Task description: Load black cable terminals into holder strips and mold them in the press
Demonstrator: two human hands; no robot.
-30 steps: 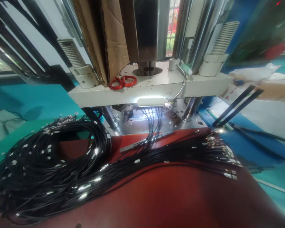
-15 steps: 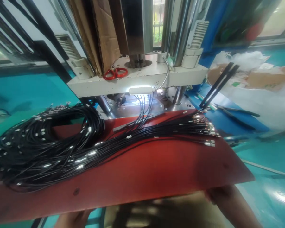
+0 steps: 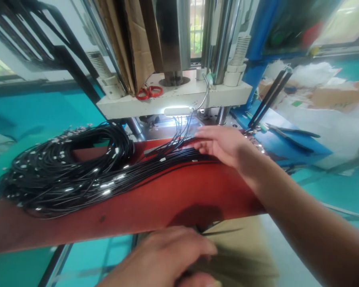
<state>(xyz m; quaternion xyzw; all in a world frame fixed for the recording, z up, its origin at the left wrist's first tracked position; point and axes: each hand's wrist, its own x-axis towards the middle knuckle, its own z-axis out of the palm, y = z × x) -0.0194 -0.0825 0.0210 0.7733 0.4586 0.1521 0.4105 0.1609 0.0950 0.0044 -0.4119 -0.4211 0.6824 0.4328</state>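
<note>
My right hand (image 3: pixel 219 145) is over the right part of a bundle of black cables (image 3: pixel 149 167), its forefinger stretched out and the other fingers partly curled. I see nothing gripped in it; whether it touches the cables I cannot tell. Near the bottom my left hand (image 3: pixel 170 255) is in front of the board's edge, fingers bent and blurred. A thin dark thing (image 3: pixel 224 232) sticks out beyond its fingers, too smeared to name. Several cables (image 3: pixel 179 129) run from the bundle into the lit gap of a press (image 3: pixel 137 107). A large coil of cables (image 3: pixel 32 175) lies at the left.
The cables lie on a red-brown board (image 3: pixel 155 199). Red-handled scissors (image 3: pixel 149 92) rest on the press plate beneath a small lamp (image 3: pixel 178 111). Dark pliers-like tools (image 3: pixel 293 137) lie on a blue surface (image 3: pixel 314 149) at right, beside two upright black bars (image 3: pixel 271 97).
My right hand has risen from under the board's front edge to above the cables. My left hand has come from below the board to the bottom middle. The view has shifted slightly.
</note>
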